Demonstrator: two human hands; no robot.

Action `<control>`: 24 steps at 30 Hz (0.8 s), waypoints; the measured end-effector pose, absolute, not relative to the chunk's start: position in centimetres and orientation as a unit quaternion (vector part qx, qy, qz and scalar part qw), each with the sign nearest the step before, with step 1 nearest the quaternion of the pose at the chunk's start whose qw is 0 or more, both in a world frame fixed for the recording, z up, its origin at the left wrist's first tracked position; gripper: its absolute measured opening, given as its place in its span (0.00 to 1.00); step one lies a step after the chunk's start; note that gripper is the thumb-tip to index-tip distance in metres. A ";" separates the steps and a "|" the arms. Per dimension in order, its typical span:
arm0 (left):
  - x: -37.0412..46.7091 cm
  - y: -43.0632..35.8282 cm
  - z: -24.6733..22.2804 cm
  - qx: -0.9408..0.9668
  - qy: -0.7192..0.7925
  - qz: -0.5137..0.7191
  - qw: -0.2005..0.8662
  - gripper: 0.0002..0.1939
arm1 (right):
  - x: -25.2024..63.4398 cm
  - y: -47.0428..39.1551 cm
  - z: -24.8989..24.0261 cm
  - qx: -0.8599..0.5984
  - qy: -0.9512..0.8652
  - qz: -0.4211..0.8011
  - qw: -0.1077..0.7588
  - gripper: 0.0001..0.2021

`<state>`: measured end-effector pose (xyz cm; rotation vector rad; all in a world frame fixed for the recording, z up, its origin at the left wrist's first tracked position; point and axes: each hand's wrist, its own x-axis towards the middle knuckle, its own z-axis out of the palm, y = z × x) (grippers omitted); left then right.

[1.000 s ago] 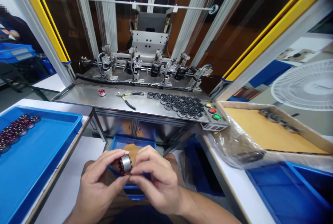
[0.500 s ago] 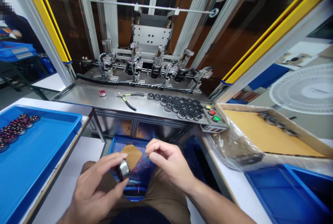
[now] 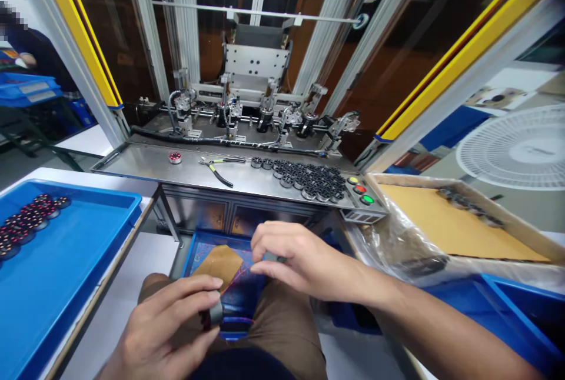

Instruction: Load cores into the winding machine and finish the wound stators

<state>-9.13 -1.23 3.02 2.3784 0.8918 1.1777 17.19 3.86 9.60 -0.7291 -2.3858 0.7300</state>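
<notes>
Ahead of both hands [image 3: 304, 259], pliers [image 3: 212, 166], black rings [image 3: 304, 177]

- The head-worn camera looked forward and down over the person's lap [image 3: 286, 327].
- The left hand [image 3: 156, 330] and right hand [image 3: 304, 259] were near it, low in view; the machine [image 3: 253, 62] stood farther off.
- Its wide view spanned blue tray [image 3: 97, 239] to fan [image 3: 521, 147].

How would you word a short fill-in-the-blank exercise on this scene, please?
The round part is in the ____ hand.
The ____ lie between the lone red part and the black cluster.
The middle button is ____.
The large tray on the left is ____.
Missing words: left; pliers; red; blue.
</notes>
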 end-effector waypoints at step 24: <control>-9.7 -2.4 0.6 0.533 0.454 0.642 0.313 0.20 | 12.1 22.4 4.1 -0.482 -0.862 0.038 0.153 0.35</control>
